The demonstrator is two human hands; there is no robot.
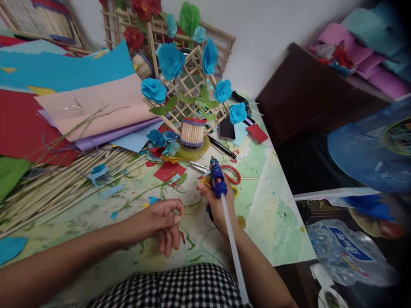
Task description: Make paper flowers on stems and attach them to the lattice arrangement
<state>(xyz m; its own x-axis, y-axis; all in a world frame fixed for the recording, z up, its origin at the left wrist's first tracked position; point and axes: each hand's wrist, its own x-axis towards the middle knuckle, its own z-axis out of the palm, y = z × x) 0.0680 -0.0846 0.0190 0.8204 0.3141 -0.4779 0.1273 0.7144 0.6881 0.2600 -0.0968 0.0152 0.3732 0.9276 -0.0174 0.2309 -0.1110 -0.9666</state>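
Wrapping right fingers (207, 194) round the glue gun (218, 184), left fingers (175, 237) loosely curled, we risk smearing the scissors (199, 167) if its nozzle (213, 161) dips.

The head camera looks forward, down across the table (272, 205).

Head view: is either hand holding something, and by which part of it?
The right hand holds the blue glue gun by its handle, below the barrel. The left hand, loosely curled, holds nothing visible.
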